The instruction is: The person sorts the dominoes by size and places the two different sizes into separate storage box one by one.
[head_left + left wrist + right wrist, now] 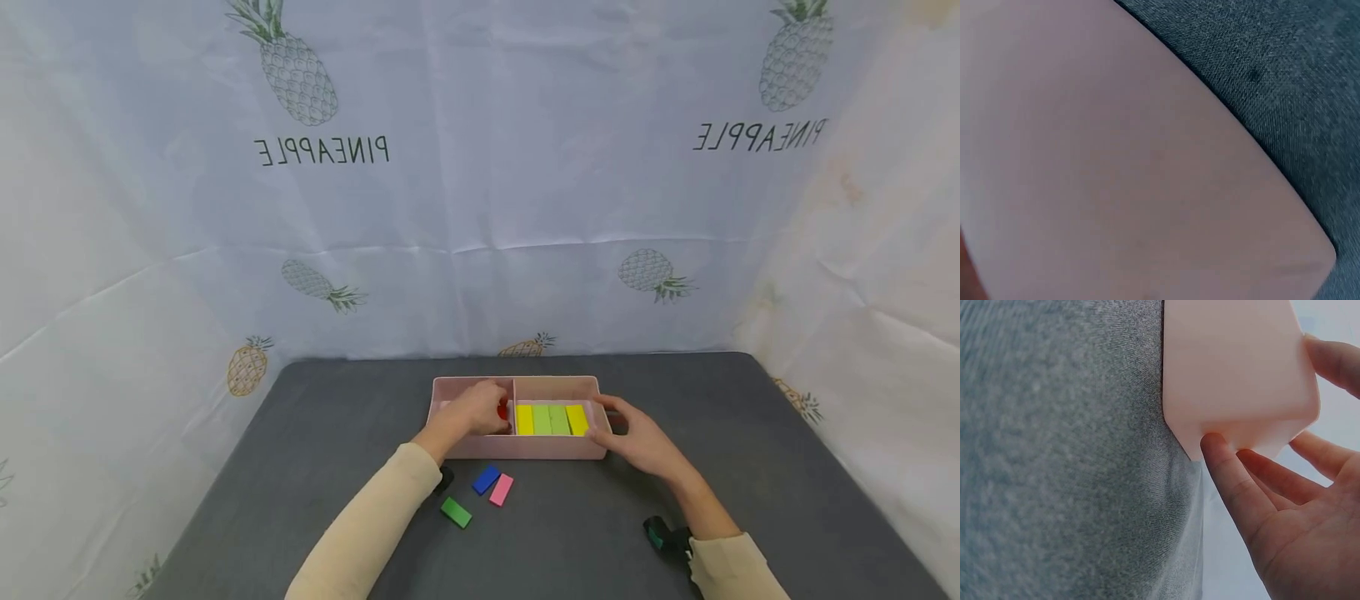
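Observation:
A pink two-compartment box (525,448) stands on the dark table. My left hand (480,406) reaches into its left compartment, bent fingers holding a red block (502,412) mostly hidden by them. Yellow blocks (525,420) and light green blocks (551,420) stand in a row in the right compartment. At the box's right end, my right hand (636,435) grips the corner, thumb near the front and fingers against the end wall. The right wrist view shows that hand (1297,506) on the pink wall (1235,362). Only the pink wall (1147,156) fills most of the left wrist view.
In front of the box lie a blue block (486,479), a pink block (501,490) and a green block (456,512), near the left forearm. Behind the grey tabletop (585,533) hangs a white pineapple-print cloth (480,192).

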Demonstrator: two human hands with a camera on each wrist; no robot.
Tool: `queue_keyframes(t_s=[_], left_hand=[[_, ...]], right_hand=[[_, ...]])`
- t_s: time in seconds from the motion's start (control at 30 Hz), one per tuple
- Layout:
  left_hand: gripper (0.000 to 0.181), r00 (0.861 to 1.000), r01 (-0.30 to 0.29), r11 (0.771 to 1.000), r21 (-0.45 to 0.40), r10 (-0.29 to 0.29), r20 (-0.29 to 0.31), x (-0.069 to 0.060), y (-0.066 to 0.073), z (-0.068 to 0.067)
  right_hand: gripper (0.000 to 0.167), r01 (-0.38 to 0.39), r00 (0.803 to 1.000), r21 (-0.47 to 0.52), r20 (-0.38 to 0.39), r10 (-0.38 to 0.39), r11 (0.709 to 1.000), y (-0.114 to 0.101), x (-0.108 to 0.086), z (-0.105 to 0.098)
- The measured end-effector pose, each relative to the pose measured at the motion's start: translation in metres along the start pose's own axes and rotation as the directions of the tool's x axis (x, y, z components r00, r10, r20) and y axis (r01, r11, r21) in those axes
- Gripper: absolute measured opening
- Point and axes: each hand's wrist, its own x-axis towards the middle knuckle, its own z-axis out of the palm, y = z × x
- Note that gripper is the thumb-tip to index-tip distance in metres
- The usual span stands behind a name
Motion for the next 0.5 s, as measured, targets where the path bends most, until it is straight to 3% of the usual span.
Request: queue_keyframes(t_s=[0.23, 0.5], left_hand=[[0.023, 1.000, -0.001, 0.999, -0.051, 0.002, 0.024, 0.0042, -0.0003, 0.0055], [0.028, 0.999, -0.018, 0.989, -0.145, 0.024, 0.044, 0.0004, -0.0022, 0.0002]], right_hand=[[0.077, 0.001, 1.000, -0.017, -0.006, -0.001, 1.000, 0.0005, 0.0003, 0.0016], [0.078, -0.014, 1.000, -0.018, -0.003, 0.014, 1.000, 0.0001, 0.0004, 0.0015]])
